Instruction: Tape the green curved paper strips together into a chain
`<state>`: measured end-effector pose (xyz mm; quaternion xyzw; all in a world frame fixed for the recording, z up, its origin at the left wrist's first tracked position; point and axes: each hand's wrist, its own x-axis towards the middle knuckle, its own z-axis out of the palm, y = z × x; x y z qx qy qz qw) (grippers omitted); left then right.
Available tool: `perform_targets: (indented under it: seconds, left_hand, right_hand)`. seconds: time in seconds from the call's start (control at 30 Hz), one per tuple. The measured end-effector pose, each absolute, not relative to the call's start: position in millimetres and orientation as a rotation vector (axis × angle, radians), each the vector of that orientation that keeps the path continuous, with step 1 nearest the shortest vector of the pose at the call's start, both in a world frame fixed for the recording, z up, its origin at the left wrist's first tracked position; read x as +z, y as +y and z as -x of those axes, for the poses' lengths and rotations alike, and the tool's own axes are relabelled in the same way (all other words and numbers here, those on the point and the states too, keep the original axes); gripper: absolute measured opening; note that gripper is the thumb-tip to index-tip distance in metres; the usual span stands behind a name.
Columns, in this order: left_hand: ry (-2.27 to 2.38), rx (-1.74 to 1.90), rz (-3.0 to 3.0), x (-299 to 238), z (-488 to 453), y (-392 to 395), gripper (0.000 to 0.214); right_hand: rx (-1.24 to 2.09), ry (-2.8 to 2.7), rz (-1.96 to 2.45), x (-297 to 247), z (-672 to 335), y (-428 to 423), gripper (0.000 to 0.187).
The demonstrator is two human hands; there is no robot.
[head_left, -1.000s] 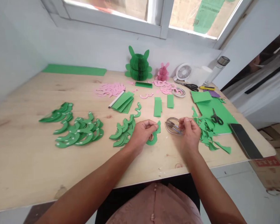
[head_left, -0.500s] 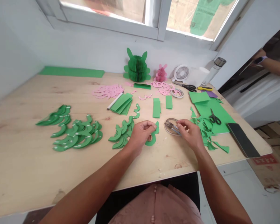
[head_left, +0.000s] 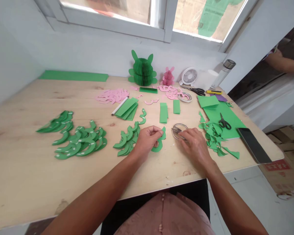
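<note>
My left hand (head_left: 148, 138) rests on the table with thumb and forefinger pinching a wavy green paper strip (head_left: 157, 148). Bent fingers of my right hand (head_left: 194, 143) close over slim dark tweezers (head_left: 176, 129), which lie across a roll of tape (head_left: 181, 124). The fingertips partly cover both the tweezers and the roll. Left of my left hand is a pile of scalloped green paper strips (head_left: 128, 140). Farther left, more curved green strips (head_left: 80, 140) carry small white patches.
Green scraps (head_left: 214, 138), black scissors (head_left: 224, 121) and a phone (head_left: 253, 145) lie on the right. Folded green cards (head_left: 127, 107) and pink cut-outs (head_left: 114, 95) lie farther back. A green paper figure (head_left: 143, 71) and small fan (head_left: 189, 76) stand by the wall. Another person's arm (head_left: 284, 62) shows far right.
My right hand has shifted left and turned palm down over the tweezers and tape roll. My left hand keeps its pinch on the green strip. The view has shifted slightly.
</note>
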<state>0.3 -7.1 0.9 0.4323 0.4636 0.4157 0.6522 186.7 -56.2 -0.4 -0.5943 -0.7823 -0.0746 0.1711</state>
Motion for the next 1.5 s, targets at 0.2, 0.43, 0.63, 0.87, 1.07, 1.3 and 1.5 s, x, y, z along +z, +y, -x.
perform_targets:
  seconds: [0.2,0.43,0.63,0.87,1.07,1.3,1.5]
  left_hand:
    - [1.056,0.958,-0.968,1.8,-0.4,-7.3,0.020]
    - [1.041,0.938,-0.980,0.6,-0.1,-8.2,0.019]
    - [1.053,0.926,-0.998,-3.4,-1.4,-6.5,0.020]
    - [1.067,0.949,-0.984,-0.4,0.4,-6.3,0.019]
    - [1.039,0.931,-0.968,0.3,0.5,-7.1,0.017]
    - [1.035,0.947,-0.961,-1.4,-2.3,-7.6,0.018]
    - [1.044,0.973,-0.968,-1.2,0.0,-5.7,0.017]
  right_hand:
    - [-0.277,-2.414,1.574,1.8,-175.2,-78.8,0.015]
    - [0.000,-2.214,1.328,20.1,-206.2,-105.9,0.023]
    - [-0.185,-2.356,1.557,3.5,-195.1,-99.5,0.030]
    - [-0.195,-2.393,1.413,4.7,-192.1,-105.2,0.007]
    - [-0.482,-2.076,1.550,21.3,-228.8,-132.9,0.020]
    - [-0.202,-2.414,1.448,4.5,-194.1,-119.3,0.038]
    - [-0.200,-2.627,1.421,-6.5,-192.9,-131.2,0.040]
